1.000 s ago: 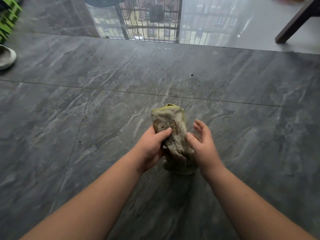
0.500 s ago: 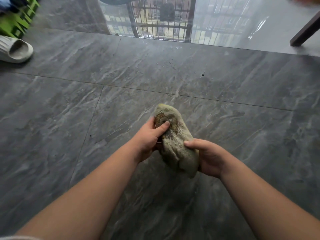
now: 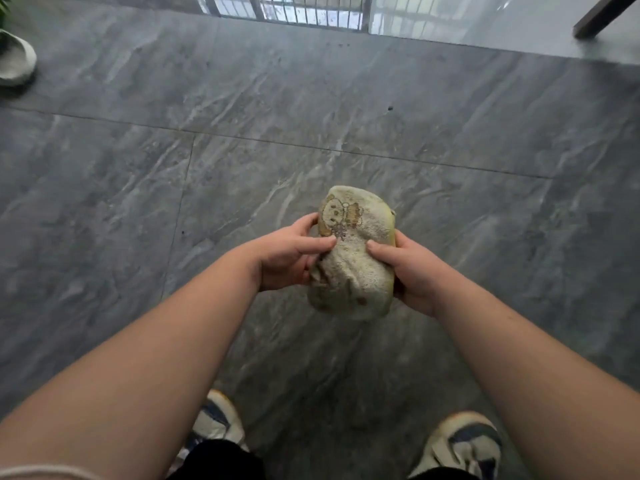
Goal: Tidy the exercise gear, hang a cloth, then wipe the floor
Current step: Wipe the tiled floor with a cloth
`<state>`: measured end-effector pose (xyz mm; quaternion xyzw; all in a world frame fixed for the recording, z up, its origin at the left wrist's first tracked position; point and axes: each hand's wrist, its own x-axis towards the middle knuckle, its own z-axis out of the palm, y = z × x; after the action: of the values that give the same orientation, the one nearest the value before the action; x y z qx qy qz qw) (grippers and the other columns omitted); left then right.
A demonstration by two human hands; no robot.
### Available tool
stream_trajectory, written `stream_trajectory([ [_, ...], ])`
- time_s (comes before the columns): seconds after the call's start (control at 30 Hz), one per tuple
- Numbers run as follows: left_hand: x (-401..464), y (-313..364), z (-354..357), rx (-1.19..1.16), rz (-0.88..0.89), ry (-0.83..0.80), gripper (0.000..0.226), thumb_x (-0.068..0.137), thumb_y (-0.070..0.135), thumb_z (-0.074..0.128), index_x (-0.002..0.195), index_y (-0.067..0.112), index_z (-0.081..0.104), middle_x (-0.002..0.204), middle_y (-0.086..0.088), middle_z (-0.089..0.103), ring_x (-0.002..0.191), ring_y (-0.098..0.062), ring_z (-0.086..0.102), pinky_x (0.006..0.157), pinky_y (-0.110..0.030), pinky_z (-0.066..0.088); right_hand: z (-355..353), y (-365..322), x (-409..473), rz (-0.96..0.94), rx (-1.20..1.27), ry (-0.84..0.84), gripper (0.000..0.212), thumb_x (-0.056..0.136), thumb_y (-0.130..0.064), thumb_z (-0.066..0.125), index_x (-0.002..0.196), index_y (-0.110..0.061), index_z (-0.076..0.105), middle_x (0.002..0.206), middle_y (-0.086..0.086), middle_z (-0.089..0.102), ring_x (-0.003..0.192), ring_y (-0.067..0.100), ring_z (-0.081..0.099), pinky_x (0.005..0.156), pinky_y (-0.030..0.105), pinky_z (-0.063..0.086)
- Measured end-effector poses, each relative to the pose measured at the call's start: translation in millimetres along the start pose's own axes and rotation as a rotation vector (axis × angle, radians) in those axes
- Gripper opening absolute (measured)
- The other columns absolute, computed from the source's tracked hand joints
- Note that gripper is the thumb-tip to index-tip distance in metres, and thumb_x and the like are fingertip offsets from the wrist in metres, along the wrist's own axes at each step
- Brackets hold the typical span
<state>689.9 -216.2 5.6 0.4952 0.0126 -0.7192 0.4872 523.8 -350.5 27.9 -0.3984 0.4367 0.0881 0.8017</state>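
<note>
Beige cloth (image 3: 353, 258) lengthwise away, two-handed.

Both hands are on a bunched-up beige cloth (image 3: 351, 265) with a little cartoon print, held above the grey marble-look floor (image 3: 138, 202); the left hand (image 3: 289, 259) grips one side and the right hand (image 3: 412, 271) the other. Two striped shoes (image 3: 460, 445) show at the bottom, and a pale slipper (image 3: 15, 60) sits far left.

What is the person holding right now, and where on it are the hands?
A bunched cloth, held above the floor: the left hand grips its left side, the right hand its right side, thumbs pressing the front.
</note>
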Motion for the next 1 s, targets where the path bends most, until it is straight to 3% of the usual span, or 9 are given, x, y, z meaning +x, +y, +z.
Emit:
stream_trajectory([
  [0.13,-45,3,16,0.071,-0.131,-0.054,0.067,0.076,0.024,0.081,0.133,0.002,0.053,0.135,-0.017,0.056,0.123,-0.033,0.051,0.117,-0.053,0.021,11,-10,-44,0.007,-0.057,0.039,0.027,0.102,-0.015,0.047,0.126,-0.027,0.054,0.119,0.005,0.07,0.11,0.028,0.067,0.094,0.06,0.049],
  [0.27,-102,18,41,0.072,-0.16,0.003,0.063,0.077,0.018,0.079,0.133,0.011,0.053,0.135,-0.017,0.058,0.131,-0.041,0.046,0.116,-0.059,0.023,38,-38,-106,-0.008,-0.088,0.018,0.027,0.102,-0.015,0.046,0.122,-0.031,0.056,0.115,0.0,0.071,0.108,0.026,0.067,0.085,0.052,0.056],
  [0.37,-156,51,76,0.053,-0.089,0.087,0.045,0.086,0.017,0.069,0.129,0.02,0.056,0.127,-0.017,0.063,0.122,-0.038,0.056,0.109,-0.06,0.036,65,-76,-159,-0.032,-0.092,0.029,0.026,0.103,-0.016,0.045,0.12,-0.033,0.057,0.111,-0.002,0.073,0.103,0.023,0.07,0.079,0.049,0.059],
  [0.47,-220,108,121,0.116,-0.003,0.145,0.031,0.095,0.013,0.059,0.124,0.025,0.057,0.111,-0.016,0.068,0.099,-0.034,0.066,0.086,-0.051,0.054,96,-134,-217,-0.077,-0.176,0.052,0.021,0.102,-0.02,0.047,0.118,-0.03,0.056,0.105,0.001,0.073,0.099,0.029,0.07,0.074,0.056,0.059],
  [0.6,-315,197,179,0.079,0.148,0.127,0.044,0.092,0.007,0.061,0.132,0.024,0.055,0.117,-0.022,0.065,0.097,-0.033,0.068,0.08,-0.044,0.056,142,-233,-307,-0.15,-0.062,0.021,0.025,0.098,-0.01,0.051,0.117,-0.027,0.057,0.103,-0.001,0.074,0.098,0.026,0.071,0.072,0.05,0.06],
  [0.73,-415,280,249,0.039,0.258,0.08,0.04,0.086,0.001,0.063,0.123,0.016,0.063,0.102,-0.015,0.072,0.085,-0.025,0.071,0.073,-0.035,0.058,180,-331,-417,-0.235,0.129,-0.133,0.041,0.081,-0.001,0.06,0.113,-0.025,0.067,0.111,0.008,0.072,0.1,0.026,0.069,0.078,0.044,0.06],
  [0.83,-475,326,300,0.102,0.318,0.058,0.033,0.085,0.0,0.061,0.118,-0.003,0.061,0.098,-0.017,0.071,0.083,-0.025,0.071,0.074,-0.036,0.059,200,-393,-499,-0.349,-0.054,-0.15,0.024,0.078,-0.005,0.065,0.089,-0.021,0.08,0.093,0.005,0.076,0.086,0.021,0.072,0.073,0.037,0.06],
  [0.9,-504,349,332,0.189,0.344,0.086,0.038,0.083,-0.006,0.064,0.118,-0.016,0.054,0.101,-0.024,0.067,0.084,-0.031,0.068,0.079,-0.041,0.057,205,-424,-542,-0.412,-0.25,-0.12,0.034,0.086,0.006,0.06,0.076,-0.018,0.081,0.08,0.001,0.076,0.078,0.014,0.071,0.07,0.028,0.058],
  [1.0,-542,373,385,0.35,0.366,0.147,0.017,0.081,-0.013,0.059,0.09,-0.002,0.068,0.094,-0.022,0.065,0.081,-0.034,0.06,0.072,-0.044,0.053,206,-452,-594,-0.534,-0.497,-0.041,0.049,0.08,0.025,0.054,0.074,-0.017,0.08,0.078,-0.012,0.074,0.079,0.001,0.068,0.075,0.019,0.055],
])
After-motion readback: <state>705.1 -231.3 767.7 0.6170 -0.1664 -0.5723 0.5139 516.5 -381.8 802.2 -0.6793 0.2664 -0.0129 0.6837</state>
